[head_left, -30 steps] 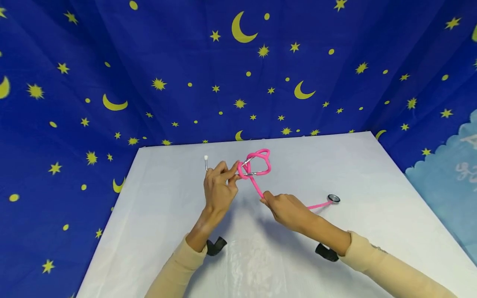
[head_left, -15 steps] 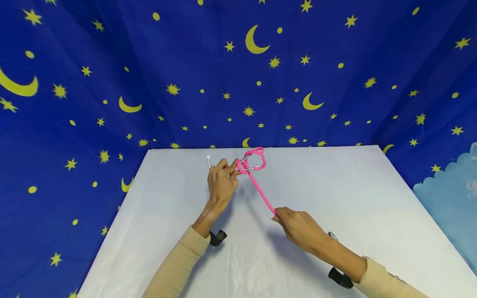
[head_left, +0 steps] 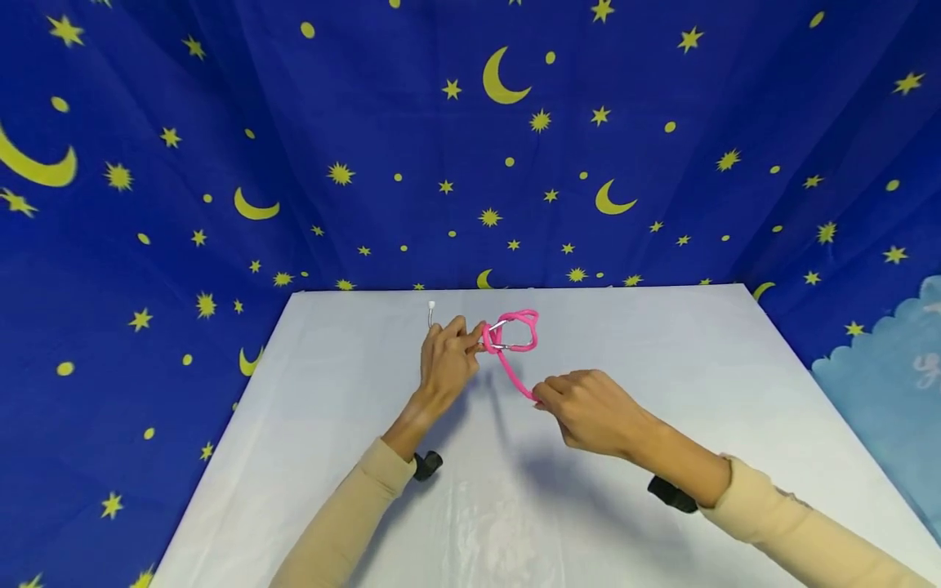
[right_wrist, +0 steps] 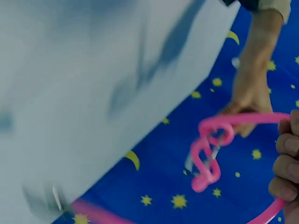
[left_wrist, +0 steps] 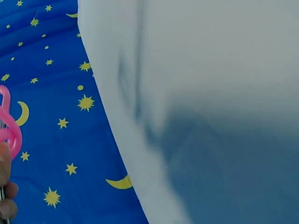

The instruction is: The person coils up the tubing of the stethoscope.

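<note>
A pink stethoscope is held above the white table, its tubing looped and wrapped round its metal ear tubes. My left hand pinches the ear tubes just beside the wrapped tubing. Beyond its knuckles pokes a white ear tip. My right hand, lower and to the right, grips the tubing, which sags slightly between the hands. In the right wrist view, the free tubing runs on below that hand towards a blurred metallic chest piece. The head view does not show the chest piece.
The white table lies under both hands. A blue curtain with yellow moons and stars closes off the back and sides. A light blue panel hangs at the right. Dark wrist mounts sit under the forearms.
My right hand first drew away down and right along the tubing, then came back up a little, slackening it. The left hand shifted slightly right. The chest piece passed from sight in the head view.
</note>
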